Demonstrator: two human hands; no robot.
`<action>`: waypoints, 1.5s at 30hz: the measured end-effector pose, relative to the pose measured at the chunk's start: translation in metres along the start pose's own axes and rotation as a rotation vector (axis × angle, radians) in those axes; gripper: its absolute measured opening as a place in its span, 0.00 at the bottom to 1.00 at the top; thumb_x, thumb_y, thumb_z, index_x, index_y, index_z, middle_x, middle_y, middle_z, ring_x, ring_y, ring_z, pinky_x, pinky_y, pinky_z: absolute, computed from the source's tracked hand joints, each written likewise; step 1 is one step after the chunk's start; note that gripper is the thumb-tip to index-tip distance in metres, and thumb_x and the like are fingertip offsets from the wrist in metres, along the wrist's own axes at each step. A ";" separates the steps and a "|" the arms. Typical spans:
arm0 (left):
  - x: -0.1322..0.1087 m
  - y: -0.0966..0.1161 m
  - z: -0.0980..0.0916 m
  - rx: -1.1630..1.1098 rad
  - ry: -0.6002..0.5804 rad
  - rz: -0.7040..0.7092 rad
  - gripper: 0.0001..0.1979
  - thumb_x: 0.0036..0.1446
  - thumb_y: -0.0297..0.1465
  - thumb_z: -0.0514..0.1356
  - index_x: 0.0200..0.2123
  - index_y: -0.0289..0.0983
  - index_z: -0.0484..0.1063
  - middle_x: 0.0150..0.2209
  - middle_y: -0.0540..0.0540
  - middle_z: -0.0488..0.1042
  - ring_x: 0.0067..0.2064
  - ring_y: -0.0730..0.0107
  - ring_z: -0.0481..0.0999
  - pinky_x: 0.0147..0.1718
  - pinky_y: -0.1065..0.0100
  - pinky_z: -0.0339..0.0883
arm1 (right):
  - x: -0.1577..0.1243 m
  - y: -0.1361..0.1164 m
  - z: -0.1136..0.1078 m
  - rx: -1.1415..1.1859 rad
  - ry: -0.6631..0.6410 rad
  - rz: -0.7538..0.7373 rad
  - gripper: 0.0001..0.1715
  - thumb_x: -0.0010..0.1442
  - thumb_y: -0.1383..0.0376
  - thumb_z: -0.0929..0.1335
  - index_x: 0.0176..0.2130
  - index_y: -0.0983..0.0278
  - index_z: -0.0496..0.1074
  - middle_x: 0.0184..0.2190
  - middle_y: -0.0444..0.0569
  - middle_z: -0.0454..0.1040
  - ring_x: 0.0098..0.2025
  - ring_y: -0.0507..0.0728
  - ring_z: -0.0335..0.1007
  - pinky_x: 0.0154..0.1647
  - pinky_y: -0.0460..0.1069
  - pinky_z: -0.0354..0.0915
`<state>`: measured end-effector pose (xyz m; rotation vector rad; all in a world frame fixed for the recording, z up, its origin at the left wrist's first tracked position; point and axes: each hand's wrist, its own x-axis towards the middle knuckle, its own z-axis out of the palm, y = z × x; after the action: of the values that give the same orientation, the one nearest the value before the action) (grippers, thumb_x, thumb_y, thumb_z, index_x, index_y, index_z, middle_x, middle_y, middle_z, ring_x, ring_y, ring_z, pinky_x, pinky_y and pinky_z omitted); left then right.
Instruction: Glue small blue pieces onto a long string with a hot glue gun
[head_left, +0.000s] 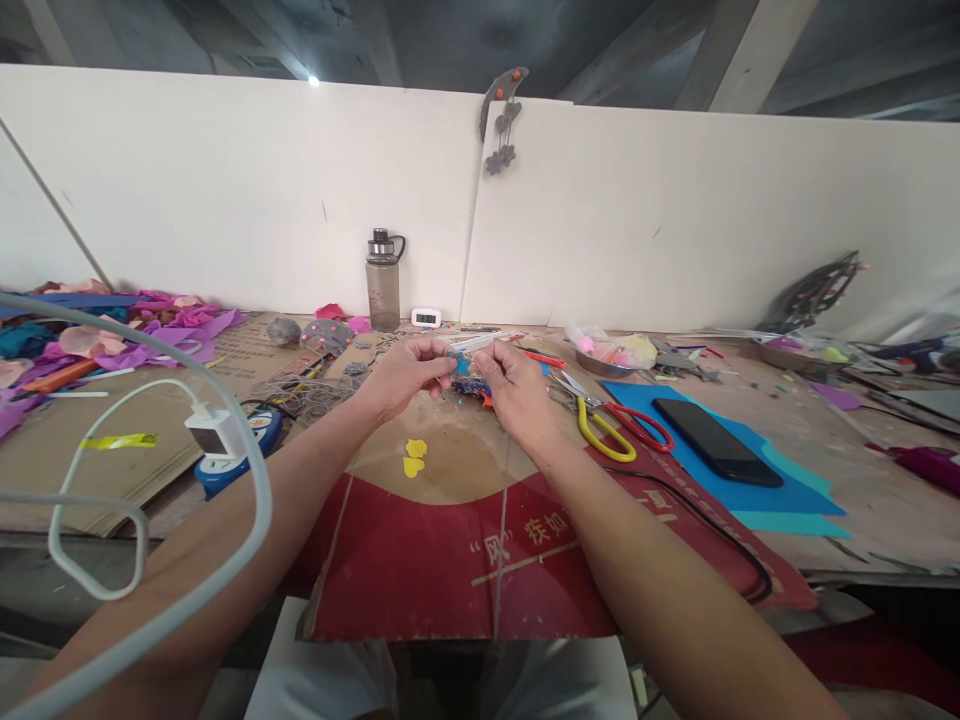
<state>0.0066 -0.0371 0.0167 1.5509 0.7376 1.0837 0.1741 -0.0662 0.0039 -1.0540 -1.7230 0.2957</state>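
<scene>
Both of my hands meet over the cardboard in the middle of the table. A small blue piece (pixel 463 363) shows between the fingertips; its exact kind is too small to tell. My left hand (pixel 411 376) is closed, thumb and forefinger pinching its left side. Opposite it, my right hand (pixel 516 388) pinches at the piece's right side, fingers curled. Just beyond and below the fingertips lies a dark, multicoloured small item (pixel 472 386), partly hidden. Two yellow cut-out shapes (pixel 415 457) lie on the cardboard nearer to me.
Right of my hands lie yellow-handled scissors (pixel 600 432), red-handled scissors (pixel 645 426) and a phone (pixel 716 440) on blue sheets. A bottle (pixel 383 285) and small digital clock (pixel 426 318) stand behind. A charger (pixel 215 437) and white cable cross the left; coloured scraps (pixel 97 335) pile beyond.
</scene>
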 end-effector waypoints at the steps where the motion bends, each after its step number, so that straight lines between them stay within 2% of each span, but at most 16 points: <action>1: 0.000 0.000 0.000 0.002 -0.003 0.004 0.08 0.46 0.31 0.66 0.27 0.33 0.71 0.19 0.50 0.70 0.19 0.80 0.67 0.19 0.76 0.61 | 0.000 0.001 0.000 -0.019 0.002 -0.003 0.15 0.62 0.59 0.59 0.25 0.61 0.59 0.23 0.42 0.62 0.28 0.52 0.56 0.31 0.47 0.53; 6: -0.001 -0.002 0.002 -0.016 -0.014 -0.004 0.11 0.46 0.30 0.66 0.32 0.33 0.69 0.25 0.48 0.75 0.27 0.73 0.76 0.28 0.71 0.70 | 0.000 0.001 0.001 -0.085 0.046 0.014 0.18 0.63 0.59 0.59 0.23 0.61 0.55 0.21 0.40 0.58 0.25 0.51 0.53 0.28 0.47 0.50; 9: -0.001 -0.003 0.003 0.009 -0.039 0.006 0.13 0.46 0.30 0.66 0.35 0.33 0.69 0.27 0.47 0.76 0.30 0.70 0.78 0.30 0.69 0.71 | 0.000 0.000 0.001 -0.103 0.064 0.014 0.19 0.63 0.59 0.59 0.22 0.61 0.54 0.20 0.40 0.57 0.24 0.50 0.51 0.28 0.47 0.49; 12: -0.001 -0.005 0.002 0.113 -0.044 0.047 0.13 0.47 0.30 0.66 0.37 0.34 0.71 0.27 0.49 0.74 0.27 0.74 0.76 0.23 0.75 0.66 | 0.000 0.001 0.001 -0.110 0.069 0.012 0.19 0.63 0.59 0.59 0.22 0.61 0.56 0.20 0.40 0.58 0.24 0.50 0.52 0.28 0.47 0.49; 15: 0.001 -0.007 0.001 0.172 -0.013 0.094 0.10 0.47 0.30 0.65 0.34 0.34 0.72 0.23 0.52 0.71 0.20 0.82 0.67 0.17 0.78 0.57 | 0.000 0.001 0.001 -0.124 0.075 0.007 0.20 0.64 0.58 0.58 0.22 0.62 0.57 0.19 0.40 0.58 0.24 0.50 0.53 0.27 0.47 0.49; 17: 0.001 -0.008 0.002 0.144 -0.030 0.100 0.09 0.48 0.30 0.65 0.34 0.34 0.72 0.22 0.52 0.71 0.19 0.82 0.66 0.18 0.78 0.57 | 0.000 0.002 0.001 -0.133 0.082 0.005 0.20 0.64 0.57 0.59 0.22 0.62 0.57 0.19 0.40 0.57 0.23 0.50 0.53 0.27 0.47 0.49; 22: -0.003 -0.004 0.007 0.084 -0.065 0.017 0.09 0.51 0.31 0.63 0.35 0.33 0.72 0.25 0.47 0.75 0.26 0.72 0.76 0.25 0.72 0.69 | 0.001 0.003 0.002 -0.137 0.098 0.006 0.22 0.64 0.56 0.59 0.21 0.61 0.56 0.18 0.40 0.57 0.22 0.50 0.52 0.27 0.47 0.49; 26: -0.005 0.000 0.012 0.041 -0.038 -0.053 0.07 0.50 0.28 0.63 0.33 0.32 0.70 0.25 0.46 0.75 0.26 0.69 0.78 0.29 0.69 0.73 | 0.000 0.002 0.002 -0.130 0.103 -0.004 0.22 0.64 0.55 0.59 0.21 0.61 0.58 0.18 0.41 0.60 0.23 0.51 0.54 0.27 0.47 0.50; 32: -0.006 0.002 0.022 -0.010 0.057 -0.124 0.05 0.48 0.23 0.62 0.30 0.32 0.68 0.26 0.46 0.75 0.28 0.68 0.79 0.32 0.67 0.75 | 0.000 0.003 0.003 -0.181 0.127 -0.005 0.22 0.64 0.55 0.58 0.22 0.62 0.58 0.19 0.42 0.62 0.23 0.51 0.56 0.27 0.47 0.51; 38: -0.006 0.002 0.028 -0.083 0.128 -0.111 0.07 0.45 0.21 0.61 0.27 0.33 0.65 0.25 0.50 0.73 0.31 0.68 0.79 0.35 0.65 0.74 | -0.001 0.004 0.004 -0.231 0.137 0.019 0.22 0.64 0.55 0.58 0.22 0.62 0.60 0.20 0.43 0.65 0.24 0.51 0.57 0.27 0.47 0.50; 41: -0.006 0.001 0.029 -0.126 0.128 -0.103 0.08 0.44 0.21 0.62 0.27 0.33 0.65 0.26 0.50 0.73 0.32 0.68 0.79 0.37 0.64 0.73 | -0.001 0.002 0.005 -0.223 0.127 0.035 0.22 0.64 0.55 0.58 0.22 0.62 0.60 0.20 0.43 0.65 0.24 0.51 0.57 0.27 0.47 0.50; 45: -0.007 0.001 0.030 -0.221 0.065 -0.060 0.09 0.44 0.23 0.64 0.30 0.33 0.67 0.31 0.49 0.73 0.34 0.72 0.77 0.40 0.62 0.72 | -0.002 0.000 0.006 -0.226 0.128 0.026 0.22 0.64 0.56 0.58 0.22 0.62 0.57 0.19 0.42 0.62 0.23 0.51 0.53 0.27 0.47 0.48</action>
<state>0.0310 -0.0558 0.0147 1.3040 0.6789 1.1353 0.1694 -0.0659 0.0005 -1.2326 -1.6550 0.0479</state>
